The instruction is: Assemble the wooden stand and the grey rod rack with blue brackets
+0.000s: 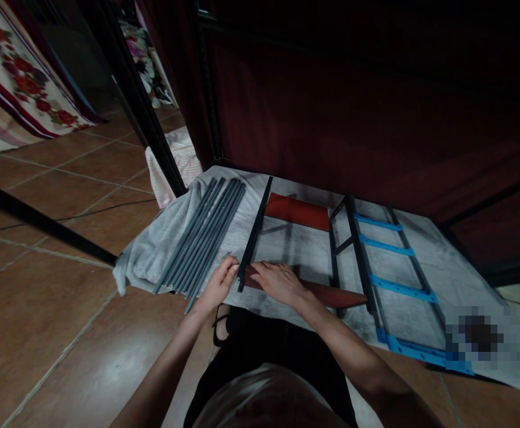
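Note:
My left hand (224, 279) is closed in a pinch beside the lower end of a black metal bar (254, 235). A small thin bit of something shows at its fingertips, too small to name. My right hand (278, 282) grips the near reddish-brown board (331, 294), fingers over its left end, close to the bar. The board runs right to a black frame (358, 255). A second board, orange-red (298, 211), spans the far part between the bar and another black upright (332, 255). The undersides of both hands are hidden.
Several grey tubes (206, 238) lie side by side on a grey cloth (153, 232) at the left. To the right are several blue crosspieces (403, 288) on dark rails. A black post (139, 113) rises at the left, and a dark red curtain (331, 119) hangs behind.

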Motion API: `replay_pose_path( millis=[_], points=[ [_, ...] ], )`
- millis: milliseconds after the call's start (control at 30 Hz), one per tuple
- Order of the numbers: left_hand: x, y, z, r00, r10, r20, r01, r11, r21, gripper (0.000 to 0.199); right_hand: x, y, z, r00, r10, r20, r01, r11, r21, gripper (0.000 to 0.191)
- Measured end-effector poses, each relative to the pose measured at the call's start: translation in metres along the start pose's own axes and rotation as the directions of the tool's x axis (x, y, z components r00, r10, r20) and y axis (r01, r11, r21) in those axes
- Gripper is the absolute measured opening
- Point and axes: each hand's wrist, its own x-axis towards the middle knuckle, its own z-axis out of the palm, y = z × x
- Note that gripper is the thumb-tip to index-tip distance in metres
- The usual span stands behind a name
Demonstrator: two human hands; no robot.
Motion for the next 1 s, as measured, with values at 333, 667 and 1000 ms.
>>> replay_pose_path(
  millis=[333, 667, 1000],
  points=[
    [-0.001, -0.005, -0.004, 0.999, -0.032, 0.027, 0.033, 0.999, -0.038, 0.029, 0.000, -0.001, -0.002, 1.000, 0.011, 0.021, -0.011, 1.000, 0.006, 0.033],
    [0.000, -0.003, -0.001, 1.000, 0.012, -0.015, -0.012, 1.000, -0.009, 0.025, 0.000, -0.001, -0.001, 1.000, -0.006, 0.009, 0.006, 1.000, -0.010, 0.032],
    [-0.014, -0.052, 0.012, 0.954, -0.244, -0.173, 0.195, 0.947, -0.256, 0.033, 0.002, -0.002, 0.001, 1.000, -0.028, -0.010, 0.027, 0.999, -0.039, 0.029]
  ],
)
